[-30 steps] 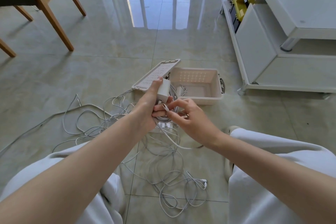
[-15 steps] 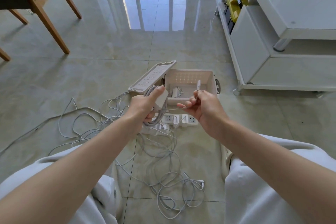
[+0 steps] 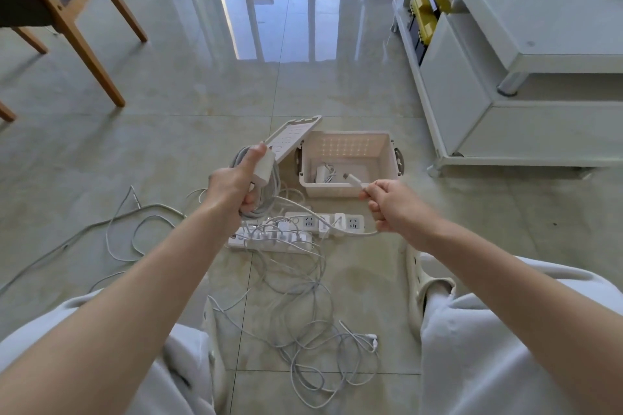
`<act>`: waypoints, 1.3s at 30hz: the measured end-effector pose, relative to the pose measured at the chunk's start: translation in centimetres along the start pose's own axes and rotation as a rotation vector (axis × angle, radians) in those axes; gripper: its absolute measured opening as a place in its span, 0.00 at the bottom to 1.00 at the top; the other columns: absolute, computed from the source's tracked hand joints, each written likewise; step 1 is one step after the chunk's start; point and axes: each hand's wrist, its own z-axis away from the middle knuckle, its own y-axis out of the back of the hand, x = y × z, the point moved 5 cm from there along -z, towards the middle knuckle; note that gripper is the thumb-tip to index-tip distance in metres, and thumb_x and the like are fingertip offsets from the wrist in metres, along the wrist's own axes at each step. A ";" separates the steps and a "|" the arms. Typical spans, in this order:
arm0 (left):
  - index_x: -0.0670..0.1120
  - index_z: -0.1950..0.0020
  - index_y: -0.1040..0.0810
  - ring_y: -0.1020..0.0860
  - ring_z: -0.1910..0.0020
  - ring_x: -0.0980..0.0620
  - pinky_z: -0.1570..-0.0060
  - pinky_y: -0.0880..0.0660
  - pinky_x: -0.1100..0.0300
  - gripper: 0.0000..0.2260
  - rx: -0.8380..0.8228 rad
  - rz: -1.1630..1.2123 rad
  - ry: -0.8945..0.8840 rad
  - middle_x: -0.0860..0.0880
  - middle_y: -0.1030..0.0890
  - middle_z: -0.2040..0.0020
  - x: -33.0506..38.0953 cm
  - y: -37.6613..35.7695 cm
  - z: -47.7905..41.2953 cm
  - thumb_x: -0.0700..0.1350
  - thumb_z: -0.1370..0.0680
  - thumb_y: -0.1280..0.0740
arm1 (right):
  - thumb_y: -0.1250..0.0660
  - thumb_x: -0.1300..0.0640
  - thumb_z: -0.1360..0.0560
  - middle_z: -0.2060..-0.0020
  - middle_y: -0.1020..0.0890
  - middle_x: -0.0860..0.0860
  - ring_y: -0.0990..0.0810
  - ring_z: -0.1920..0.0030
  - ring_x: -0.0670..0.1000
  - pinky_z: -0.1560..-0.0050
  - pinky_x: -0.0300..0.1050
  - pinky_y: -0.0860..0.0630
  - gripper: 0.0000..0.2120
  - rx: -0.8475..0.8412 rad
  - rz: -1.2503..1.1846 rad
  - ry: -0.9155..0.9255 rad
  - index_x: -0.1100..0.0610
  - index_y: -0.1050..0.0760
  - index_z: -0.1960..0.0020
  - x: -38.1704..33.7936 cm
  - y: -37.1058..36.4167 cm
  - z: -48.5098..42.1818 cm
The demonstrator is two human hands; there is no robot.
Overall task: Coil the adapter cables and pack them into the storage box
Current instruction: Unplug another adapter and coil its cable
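Loose white cables [image 3: 313,340] lie tangled on the floor [image 3: 161,152], nearest the person. Beyond them, two power strips [image 3: 337,224] lie side by side. Above the strips, the left hand [image 3: 232,185] grips a white adapter [image 3: 264,165] and its coiled cable [image 3: 268,195]. The right hand [image 3: 394,205] pinches that cable's free end [image 3: 352,178] in front of the storage box [image 3: 391,158]. The box stands open on the floor with its lid [image 3: 290,138] leaning at its left. It holds what appears to be another adapter [image 3: 323,173].
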 end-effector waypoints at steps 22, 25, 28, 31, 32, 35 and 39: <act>0.41 0.55 0.27 0.42 0.86 0.60 0.88 0.48 0.71 0.19 -0.513 0.424 0.221 0.47 0.24 0.62 0.6 -4.4 4.9 0.58 0.23 0.39 | 0.46 0.62 0.19 0.75 0.32 0.45 0.35 0.74 0.42 0.71 0.34 0.38 0.19 -0.168 0.267 0.387 0.51 0.32 0.68 -1.1 -4.4 0.2; 0.40 0.52 0.29 0.41 0.87 0.60 0.85 0.50 0.72 0.19 -0.535 0.382 0.217 0.50 0.27 0.76 0.7 -4.8 5.5 0.58 0.22 0.41 | 0.47 0.62 0.18 0.78 0.32 0.41 0.39 0.76 0.42 0.74 0.33 0.41 0.13 -0.262 0.106 0.303 0.59 0.27 0.58 -1.1 -5.1 0.6; 0.41 0.55 0.28 0.42 0.86 0.60 0.85 0.49 0.72 0.19 -0.520 0.380 0.231 0.52 0.31 0.79 0.6 -5.0 5.7 0.58 0.23 0.40 | 0.47 0.60 0.18 0.77 0.32 0.40 0.40 0.75 0.41 0.69 0.37 0.42 0.11 -0.353 -0.132 0.214 0.58 0.27 0.52 -0.9 -5.5 1.0; 0.41 0.55 0.28 0.41 0.85 0.60 0.86 0.47 0.72 0.18 -0.476 0.385 0.250 0.51 0.30 0.77 0.2 -5.0 5.3 0.57 0.23 0.38 | 0.45 0.64 0.19 0.74 0.31 0.45 0.38 0.75 0.42 0.70 0.34 0.41 0.09 -0.384 -0.364 0.126 0.58 0.26 0.50 -0.7 -5.6 1.2; 0.41 0.54 0.28 0.41 0.85 0.61 0.87 0.47 0.72 0.17 -0.467 0.391 0.255 0.50 0.29 0.76 0.0 -5.1 5.3 0.56 0.23 0.38 | 0.46 0.67 0.20 0.72 0.28 0.47 0.36 0.75 0.42 0.72 0.33 0.39 0.10 -0.368 -0.419 0.099 0.60 0.27 0.48 -0.7 -5.6 1.2; 0.42 0.51 0.28 0.40 0.86 0.61 0.87 0.46 0.72 0.15 -0.437 0.397 0.263 0.49 0.27 0.74 -0.4 -5.3 5.3 0.54 0.22 0.38 | 0.50 0.76 0.25 0.65 0.25 0.53 0.32 0.71 0.45 0.75 0.33 0.37 0.15 -0.280 -0.543 0.050 0.65 0.30 0.44 -0.4 -5.6 0.9; 0.42 0.46 0.28 0.39 0.86 0.60 0.88 0.44 0.71 0.16 -0.422 0.409 0.272 0.47 0.26 0.72 -0.4 -5.4 5.1 0.54 0.22 0.37 | 0.51 0.75 0.27 0.68 0.25 0.53 0.32 0.71 0.45 0.75 0.33 0.35 0.17 -0.185 -0.622 0.113 0.60 0.32 0.46 -0.6 -5.4 1.2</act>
